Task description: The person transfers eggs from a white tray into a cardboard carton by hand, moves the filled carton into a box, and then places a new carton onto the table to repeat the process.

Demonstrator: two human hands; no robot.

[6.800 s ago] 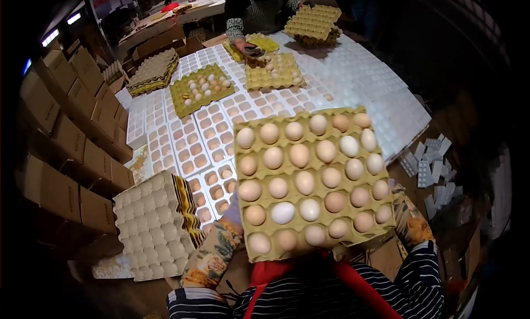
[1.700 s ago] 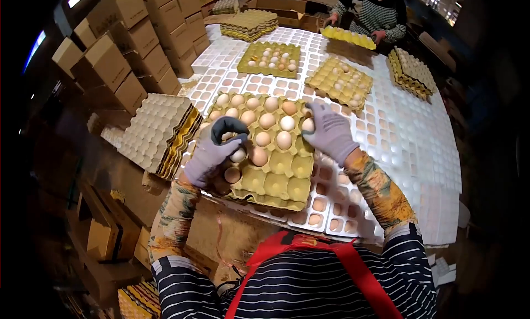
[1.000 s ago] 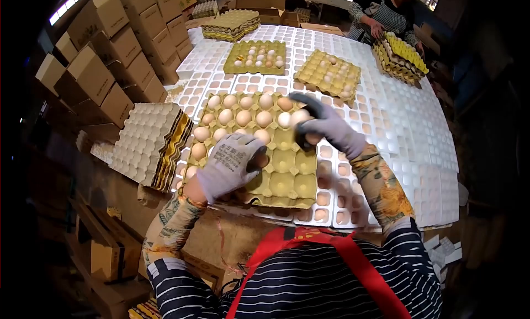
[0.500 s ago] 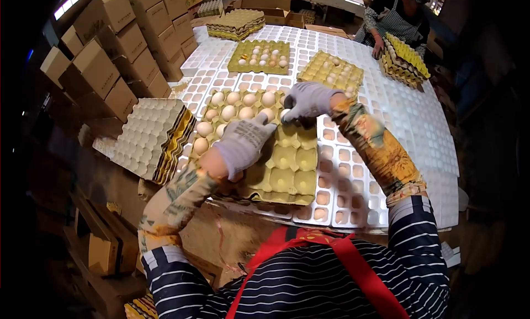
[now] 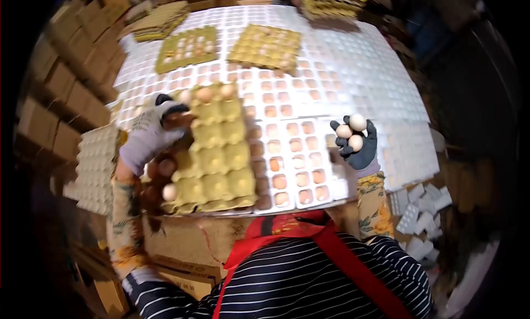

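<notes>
My right hand [image 5: 358, 142], in a dark-palmed glove, is raised palm up over the right side of the table. Its fingers curl round three eggs [image 5: 355, 132]. On the left, my gloved left hand [image 5: 154, 130] reaches over a yellowish pulp egg tray [image 5: 216, 161], fingers bent. A brownish, blurred shape shows between its thumb and fingers; I cannot make it out. Eggs sit along the far row of this tray, among them a light brown egg [image 5: 205, 94], and down its left side. The cups in its middle and right are bare.
White egg trays [image 5: 342, 68] filled with eggs cover the table. Two yellowish trays [image 5: 187, 47] [image 5: 266, 44] stand farther back. Stacked pulp trays [image 5: 160, 21] are at the far left, grey trays [image 5: 95, 167] at the near left, cardboard boxes [image 5: 41, 126] beyond. White scraps [image 5: 422, 214] lie lower right.
My right hand has left the tray, swung right and turned palm up with three eggs. My left hand stays over the tray. The view has turned right, and the co-worker has dropped mostly out of sight.
</notes>
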